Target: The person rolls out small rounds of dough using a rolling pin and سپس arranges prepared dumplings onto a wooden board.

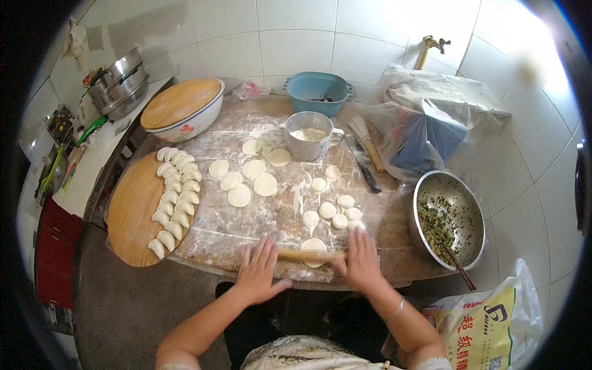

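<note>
A wooden rolling pin (293, 254) lies across a round dough wrapper (314, 252) near the table's front edge. My left hand (259, 271) holds the pin's left end down under the palm, fingers stretched forward and thumb out to the side. On the other end presses my right hand (361, 262), which hides that tip. Just beyond my right fingertips sit several small flattened dough pieces (327, 210). Rolled wrappers (253, 168) are spread over the floured middle of the table. To the left, rows of crescent dumplings (179, 191) rest on a round wooden board (132, 206).
At right stands a steel bowl (419, 237) of chopped green filling with chopsticks (459, 268). A flour cup (307, 148), knife (364, 165), brush (367, 145) and blue basin (317, 87) are farther back. A lidded enamel bowl (191, 128) stands back left; a flour sack (493, 320) is lower right.
</note>
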`<control>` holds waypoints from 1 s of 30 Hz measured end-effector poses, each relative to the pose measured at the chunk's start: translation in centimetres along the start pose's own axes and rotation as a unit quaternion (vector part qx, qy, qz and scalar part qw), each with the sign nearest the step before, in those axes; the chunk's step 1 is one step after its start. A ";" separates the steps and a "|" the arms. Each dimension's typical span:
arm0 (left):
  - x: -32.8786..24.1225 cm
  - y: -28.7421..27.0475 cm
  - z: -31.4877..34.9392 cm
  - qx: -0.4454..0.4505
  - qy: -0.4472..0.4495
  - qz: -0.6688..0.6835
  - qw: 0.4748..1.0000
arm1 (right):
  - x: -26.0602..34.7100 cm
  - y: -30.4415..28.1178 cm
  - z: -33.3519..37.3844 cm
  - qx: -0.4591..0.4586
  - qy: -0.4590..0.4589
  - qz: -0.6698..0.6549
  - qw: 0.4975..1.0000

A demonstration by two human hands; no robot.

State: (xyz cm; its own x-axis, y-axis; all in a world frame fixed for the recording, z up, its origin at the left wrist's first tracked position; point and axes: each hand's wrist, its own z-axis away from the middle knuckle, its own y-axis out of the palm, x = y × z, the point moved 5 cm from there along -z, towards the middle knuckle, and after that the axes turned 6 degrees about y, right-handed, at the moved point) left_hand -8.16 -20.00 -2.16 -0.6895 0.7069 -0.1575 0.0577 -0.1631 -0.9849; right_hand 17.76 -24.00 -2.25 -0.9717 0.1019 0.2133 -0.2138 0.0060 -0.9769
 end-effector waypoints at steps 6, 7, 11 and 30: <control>2.9 -0.1 -3.9 -0.036 -0.014 0.006 0.999 | 2.1 -0.6 -3.1 -0.053 -0.011 0.027 0.998; 2.2 0.1 -1.9 -0.014 0.000 -0.010 1.000 | 2.1 -0.1 -0.5 -0.039 -0.059 0.015 0.997; 0.3 1.1 2.1 0.058 0.006 -0.026 0.998 | 1.4 -0.8 2.9 0.004 -0.065 0.018 0.998; -0.5 -0.7 -9.2 -0.039 -0.062 0.004 0.997 | -1.7 -1.5 -1.8 -0.150 -0.008 -0.071 0.986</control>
State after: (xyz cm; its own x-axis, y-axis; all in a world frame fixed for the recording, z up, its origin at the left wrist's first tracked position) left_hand -1.15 -13.91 -2.09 -0.7723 0.6147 -0.1605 0.1167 -0.1112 -0.9869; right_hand 19.86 -22.38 -1.21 -0.9357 0.0634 0.3471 -0.3117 0.3126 -0.8973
